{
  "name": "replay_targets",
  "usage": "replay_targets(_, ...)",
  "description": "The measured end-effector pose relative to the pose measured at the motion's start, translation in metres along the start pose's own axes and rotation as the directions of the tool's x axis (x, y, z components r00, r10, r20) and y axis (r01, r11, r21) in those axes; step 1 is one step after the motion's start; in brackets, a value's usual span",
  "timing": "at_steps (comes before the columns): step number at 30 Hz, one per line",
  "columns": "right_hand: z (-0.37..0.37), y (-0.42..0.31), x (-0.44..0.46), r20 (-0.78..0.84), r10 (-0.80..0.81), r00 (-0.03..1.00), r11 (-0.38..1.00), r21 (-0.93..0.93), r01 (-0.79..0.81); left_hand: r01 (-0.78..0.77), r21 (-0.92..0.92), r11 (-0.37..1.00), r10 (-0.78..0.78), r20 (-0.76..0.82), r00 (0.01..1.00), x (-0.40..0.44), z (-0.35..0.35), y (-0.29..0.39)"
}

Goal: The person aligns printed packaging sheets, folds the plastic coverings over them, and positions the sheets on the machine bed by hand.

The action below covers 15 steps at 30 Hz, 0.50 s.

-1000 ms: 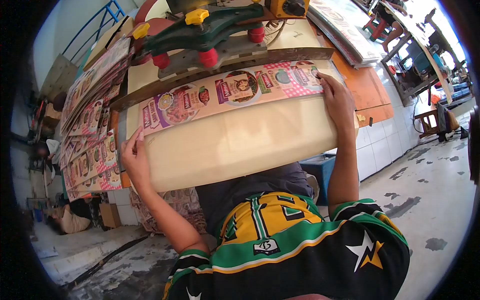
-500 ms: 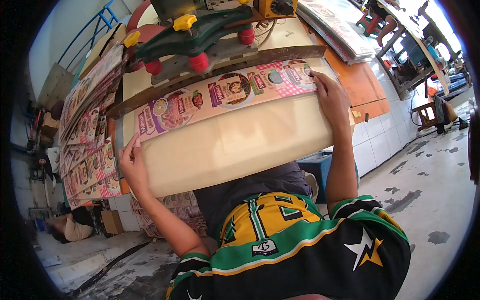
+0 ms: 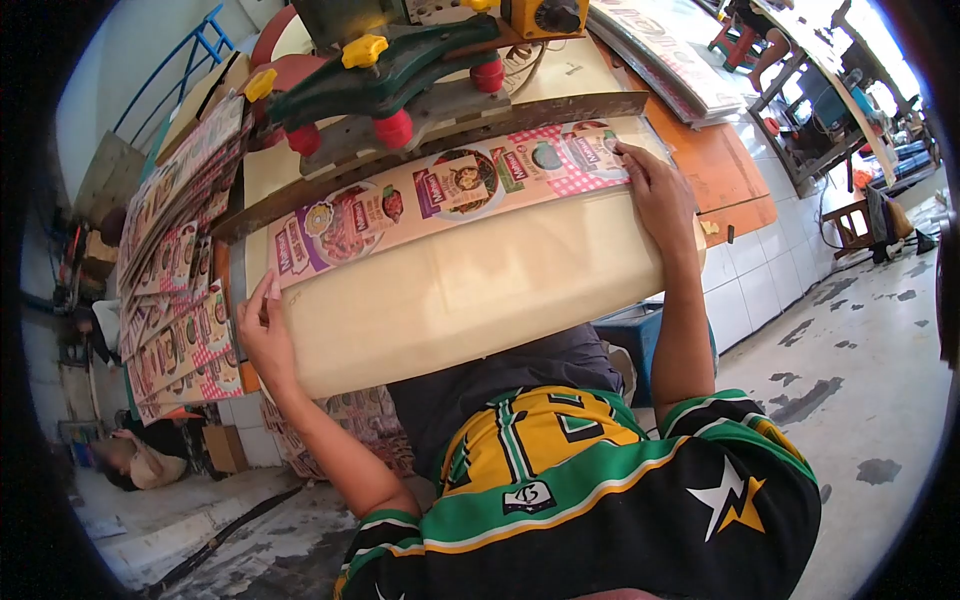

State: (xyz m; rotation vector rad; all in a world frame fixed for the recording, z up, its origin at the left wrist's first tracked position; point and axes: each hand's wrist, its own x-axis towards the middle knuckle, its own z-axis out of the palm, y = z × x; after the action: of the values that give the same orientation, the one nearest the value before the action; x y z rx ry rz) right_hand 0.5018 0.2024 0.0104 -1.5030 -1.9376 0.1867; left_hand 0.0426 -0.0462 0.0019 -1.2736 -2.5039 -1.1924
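A long printed strip (image 3: 455, 190) with food pictures, red-and-white checks and "Mamasuka"-like lettering too small to read surely lies across a cream padded board (image 3: 470, 280). My left hand (image 3: 268, 340) has its bent fingers at the strip's lower left corner. At the strip's right end, the thumb and fingers of my right hand (image 3: 660, 195) close on its edge. Just beyond the strip runs a brown metal bar (image 3: 420, 155). Above it hangs a dark green press frame (image 3: 400, 95) with yellow knobs and red cylinders.
Overlapping printed sheets (image 3: 180, 270) are piled left of the board. Another stack of printed sheets (image 3: 670, 60) lies at the back right, near an orange board (image 3: 725, 170). A blue bin (image 3: 650, 345) stands below. Other people are partly visible at lower left and upper right.
Both hands stay at the ends of the strip, and the strip lies as before. The view shifts very slightly; the press frame looks unmoved.
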Motion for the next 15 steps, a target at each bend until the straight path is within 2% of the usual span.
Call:
replay_targets(6,-0.001,0.000,0.000,-0.014,-0.004,1.000,1.000,-0.014,0.004,0.070,-0.029,0.997,-0.069,0.021,0.997,0.000,0.001,0.006)
replay_targets(9,-0.003,0.003,0.002,-0.004,-0.030,1.000,1.000,0.002,0.030,0.108,-0.126,0.986,-0.099,0.073,0.992,0.003,0.003,-0.003)
replay_targets(11,-0.009,-0.001,0.004,0.088,0.100,0.991,0.984,0.141,-0.111,0.147,-0.152,0.977,-0.129,0.126,0.984,0.007,0.000,-0.002)
replay_targets(12,-0.009,0.002,0.006,0.084,0.098,0.992,0.984,0.139,-0.109,0.146,-0.156,0.977,-0.127,0.125,0.984,0.011,-0.004,0.000)
replay_targets(14,-0.010,0.012,0.014,0.207,0.116,0.971,0.970,0.188,-0.156,0.189,-0.156,0.970,-0.140,0.282,0.949,0.020,-0.012,0.003)
replay_targets(15,-0.014,0.010,0.018,0.205,0.116,0.972,0.970,0.188,-0.155,0.188,-0.158,0.969,-0.138,0.282,0.949,0.027,-0.012,-0.001)
